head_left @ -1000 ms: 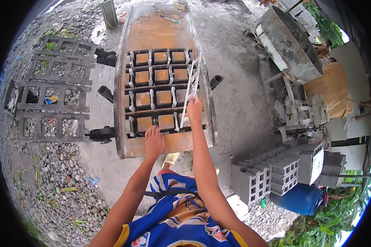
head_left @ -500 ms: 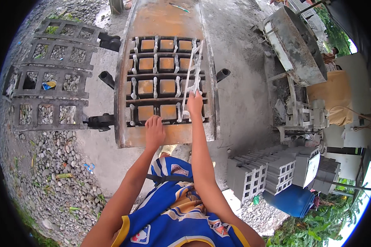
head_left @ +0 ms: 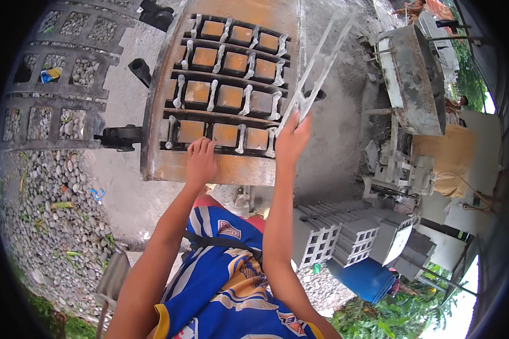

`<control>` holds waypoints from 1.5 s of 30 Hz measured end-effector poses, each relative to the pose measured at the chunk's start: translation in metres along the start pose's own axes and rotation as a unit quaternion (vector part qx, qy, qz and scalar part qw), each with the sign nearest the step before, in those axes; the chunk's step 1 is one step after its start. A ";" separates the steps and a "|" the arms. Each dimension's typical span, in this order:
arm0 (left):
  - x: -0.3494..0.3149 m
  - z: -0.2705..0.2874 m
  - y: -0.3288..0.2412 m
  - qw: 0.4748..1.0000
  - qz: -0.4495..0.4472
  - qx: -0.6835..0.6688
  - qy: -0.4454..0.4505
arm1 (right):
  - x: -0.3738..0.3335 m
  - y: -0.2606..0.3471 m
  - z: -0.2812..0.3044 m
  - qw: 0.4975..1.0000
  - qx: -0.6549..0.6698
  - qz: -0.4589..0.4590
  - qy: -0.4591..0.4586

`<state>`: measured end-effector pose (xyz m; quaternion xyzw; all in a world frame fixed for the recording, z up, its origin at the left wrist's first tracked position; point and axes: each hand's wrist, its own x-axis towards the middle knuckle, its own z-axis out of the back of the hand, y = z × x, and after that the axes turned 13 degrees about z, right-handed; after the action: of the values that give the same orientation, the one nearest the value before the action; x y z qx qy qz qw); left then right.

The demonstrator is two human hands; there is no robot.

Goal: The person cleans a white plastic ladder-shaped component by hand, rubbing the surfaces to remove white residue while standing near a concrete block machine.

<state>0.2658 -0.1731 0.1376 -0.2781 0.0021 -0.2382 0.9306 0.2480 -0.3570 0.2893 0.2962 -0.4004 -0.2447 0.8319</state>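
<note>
A rusty metal block mould (head_left: 152,127) lies in front of me, with rows of orange-brown square cores (head_left: 230,96) and pale bone-shaped pieces (head_left: 246,100) standing between them. Past its right side, my right hand (head_left: 293,138) grips a long, narrow, whitish frame with two thin bars (head_left: 329,63); its far end is blurred and points away to the right. My left hand (head_left: 202,164) is at the mould's near edge, fingers curled beside the front row of cores. What those fingers hold, if anything, is hidden.
Grey grid-like blocks (head_left: 56,127) lie on the left beside loose stones (head_left: 68,209). Metal handles such as a dark stub (head_left: 140,72) stick out from the mould. Hollow blocks (head_left: 319,243), a blue drum (head_left: 363,279) and a rusty trough (head_left: 415,79) stand right. People are at the far right.
My right hand has lifted the two-barred frame off the mould and swung it to the right. My left hand stays at the near edge. The view has shifted.
</note>
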 end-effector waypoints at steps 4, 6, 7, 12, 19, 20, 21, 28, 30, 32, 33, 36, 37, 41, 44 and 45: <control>-0.005 -0.004 -0.007 1.000 -0.006 -0.013 0.021 | -0.050 -0.074 0.030 0.964 -0.125 -0.133 0.193; 0.006 -0.006 -0.001 1.000 0.018 -0.001 0.014 | -0.048 -0.060 0.033 0.970 -0.104 -0.118 0.185; 0.009 -0.005 0.002 1.000 0.013 0.000 0.017 | -0.044 -0.047 0.035 0.975 -0.092 -0.119 0.163; -0.001 0.004 -0.005 0.999 0.014 -0.011 0.027 | 0.015 -0.003 0.073 0.977 -0.124 -0.049 0.167; -0.005 0.001 0.004 1.000 0.015 0.010 0.015 | 0.029 -0.091 0.102 0.888 -0.311 0.068 0.332; -0.003 0.001 -0.002 1.000 0.018 -0.002 0.012 | 0.031 -0.113 0.111 0.883 -0.322 0.074 0.332; -0.001 0.000 -0.008 1.000 0.010 -0.013 0.016 | 0.033 -0.136 0.121 0.861 -0.343 0.100 0.361; -0.006 -0.001 0.001 1.000 0.015 -0.016 -0.003 | 0.048 -0.124 0.095 0.865 -0.311 0.162 0.359; -0.004 0.001 -0.001 0.999 0.023 -0.022 -0.002 | 0.056 -0.118 0.087 0.880 -0.267 0.193 0.343; -0.004 0.002 -0.003 0.999 0.022 -0.035 -0.009 | 0.061 -0.130 0.080 0.892 -0.225 0.227 0.320; -0.004 0.000 -0.004 0.999 0.026 -0.041 -0.012 | 0.063 -0.141 0.077 0.881 -0.219 0.260 0.329; -0.004 -0.003 -0.003 0.999 0.019 -0.040 -0.018 | 0.062 -0.181 0.072 0.859 -0.243 0.292 0.343; -0.005 -0.005 -0.004 0.999 0.024 -0.041 -0.021 | 0.060 -0.192 0.072 0.851 -0.279 0.282 0.345; -0.011 -0.003 0.001 0.999 0.027 -0.014 -0.023 | 0.052 -0.181 0.078 0.872 -0.266 0.211 0.353; -0.007 -0.003 0.006 0.999 0.012 0.002 -0.047 | 0.046 -0.170 0.098 0.893 -0.213 0.245 0.310; -0.007 -0.002 0.006 0.998 0.006 0.020 -0.055 | 0.042 -0.174 0.104 0.891 -0.213 0.246 0.316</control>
<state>0.2619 -0.1667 0.1315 -0.2722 -0.0524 -0.2164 0.9361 0.1574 -0.5375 0.2444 0.0657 -0.1151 -0.0056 0.9912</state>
